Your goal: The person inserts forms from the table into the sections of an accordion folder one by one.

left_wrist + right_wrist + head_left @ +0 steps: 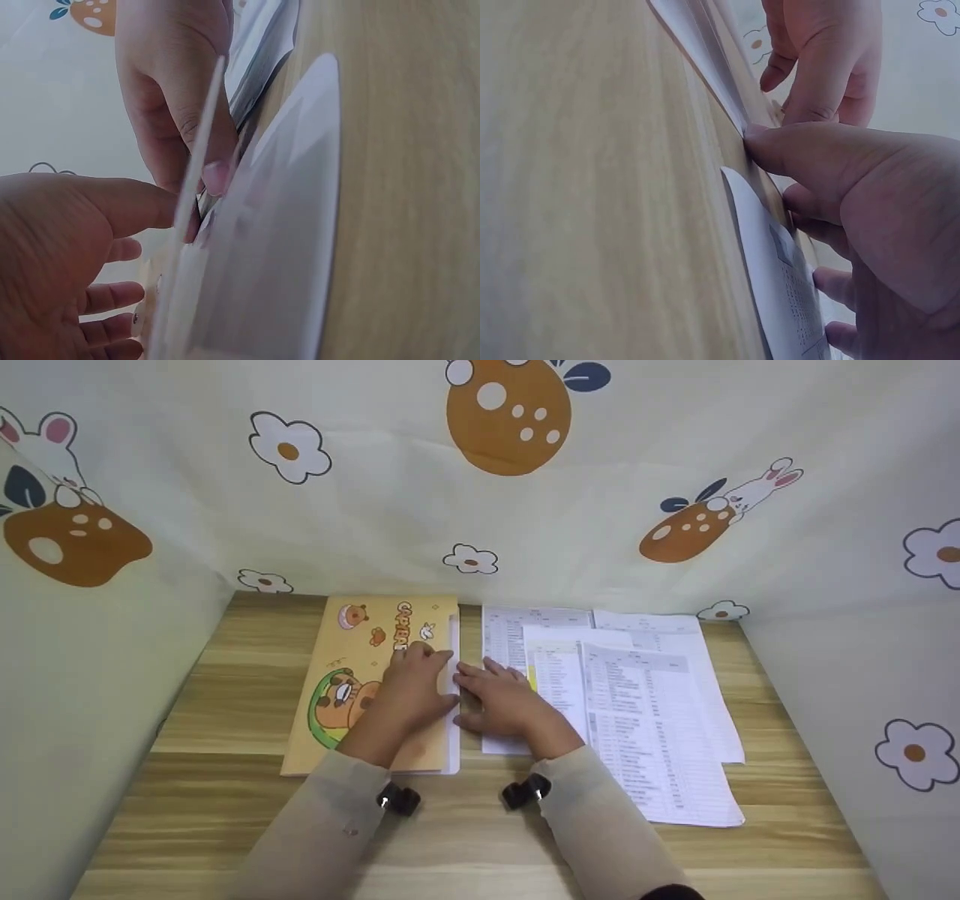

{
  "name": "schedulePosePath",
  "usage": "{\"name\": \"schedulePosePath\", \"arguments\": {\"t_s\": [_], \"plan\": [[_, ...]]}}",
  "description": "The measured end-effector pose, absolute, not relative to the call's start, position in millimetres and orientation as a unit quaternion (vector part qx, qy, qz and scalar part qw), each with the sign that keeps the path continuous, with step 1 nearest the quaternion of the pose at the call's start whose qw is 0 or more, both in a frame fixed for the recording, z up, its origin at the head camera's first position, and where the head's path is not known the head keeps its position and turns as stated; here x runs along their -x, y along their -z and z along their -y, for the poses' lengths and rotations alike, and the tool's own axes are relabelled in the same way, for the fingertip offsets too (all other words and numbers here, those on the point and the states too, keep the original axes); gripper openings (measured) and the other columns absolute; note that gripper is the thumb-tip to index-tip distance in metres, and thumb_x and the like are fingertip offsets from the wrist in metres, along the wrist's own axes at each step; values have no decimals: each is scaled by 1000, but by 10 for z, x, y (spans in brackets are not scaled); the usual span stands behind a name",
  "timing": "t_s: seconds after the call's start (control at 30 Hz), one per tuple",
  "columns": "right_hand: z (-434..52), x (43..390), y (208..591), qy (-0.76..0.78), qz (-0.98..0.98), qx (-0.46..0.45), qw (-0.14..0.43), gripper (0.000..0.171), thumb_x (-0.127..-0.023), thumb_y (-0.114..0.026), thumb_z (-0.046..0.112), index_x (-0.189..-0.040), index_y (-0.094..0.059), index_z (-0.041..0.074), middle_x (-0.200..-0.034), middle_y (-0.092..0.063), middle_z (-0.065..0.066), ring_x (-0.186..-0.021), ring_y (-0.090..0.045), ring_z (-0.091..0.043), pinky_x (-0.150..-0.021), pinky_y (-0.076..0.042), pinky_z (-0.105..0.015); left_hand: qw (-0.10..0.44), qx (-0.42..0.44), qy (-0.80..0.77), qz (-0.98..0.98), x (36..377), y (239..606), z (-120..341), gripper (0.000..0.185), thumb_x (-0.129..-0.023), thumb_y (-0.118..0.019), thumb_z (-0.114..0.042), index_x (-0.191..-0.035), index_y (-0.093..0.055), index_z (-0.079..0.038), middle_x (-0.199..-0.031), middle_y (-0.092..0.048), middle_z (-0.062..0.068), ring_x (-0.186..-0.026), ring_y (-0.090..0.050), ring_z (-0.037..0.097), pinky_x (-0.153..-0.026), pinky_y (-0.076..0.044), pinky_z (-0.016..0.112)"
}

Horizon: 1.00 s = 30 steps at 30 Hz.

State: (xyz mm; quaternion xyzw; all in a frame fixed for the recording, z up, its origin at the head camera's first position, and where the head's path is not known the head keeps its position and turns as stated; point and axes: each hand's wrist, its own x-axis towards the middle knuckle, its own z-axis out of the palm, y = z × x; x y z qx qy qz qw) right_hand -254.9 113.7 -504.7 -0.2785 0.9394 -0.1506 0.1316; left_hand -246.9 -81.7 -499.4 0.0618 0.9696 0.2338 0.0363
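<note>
An orange cartoon folder [352, 660] with a clear right edge lies on the wooden table [225, 810]. My left hand [416, 686] rests on its right side, fingers lying toward the edge. My right hand [502, 701] lies flat on the printed sheets [637, 712] just beside it, thumb against the folder's edge. In the left wrist view the folder's thin clear cover [277, 247] stands slightly raised between my left hand's [52, 255] thumb and my right hand's [172, 82] thumb. The right wrist view shows my right hand [870, 202] with its thumb tip at that edge and my left hand [825, 52] behind.
Several overlapping printed sheets spread from the table's middle to its right. A cream cloth with flowers and rabbits [480, 510] walls the table at the back and on both sides. Bare wood runs along the near edge and left of the folder.
</note>
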Motion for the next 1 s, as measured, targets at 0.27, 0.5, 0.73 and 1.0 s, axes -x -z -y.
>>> {"name": "schedulePosePath", "arguments": {"t_s": [0.27,0.5,0.73,1.0], "plan": [[-1148,2544,5066,153,-941,271,131,77,-95,-70,56,-163,-45,30,-176,-32,11,-168,-19,-33,-133,-16,-65,36,-59,-236,-969,2456,4974,823,69,-86,-82,-41,-150,-62,-29,-152,-47,10,-141,-42,36,-110,-48,60],[-1145,2539,5055,157,-941,268,134,77,-95,-71,54,-163,-45,29,-176,-31,11,-168,-18,-33,-134,-15,-64,27,-66,-270,-960,2475,4883,895,62,-88,-73,-41,-148,-64,-30,-148,-49,10,-136,-45,36,-106,-49,59],[-1132,2549,5046,146,-943,268,133,76,-94,-72,53,-162,-47,29,-176,-32,12,-168,-19,-32,-133,-18,-64,25,-57,-307,-950,2497,4774,972,60,-86,-70,-38,-146,-66,-29,-146,-47,9,-130,-47,35,-105,-49,55],[-1113,2552,5038,143,-946,255,138,75,-93,-72,49,-161,-50,26,-175,-34,12,-168,-20,-30,-134,-20,-59,27,-43,-362,-931,2475,4664,1066,62,-84,-69,-35,-145,-62,-28,-149,-46,6,-131,-51,34,-106,-49,54]]}}
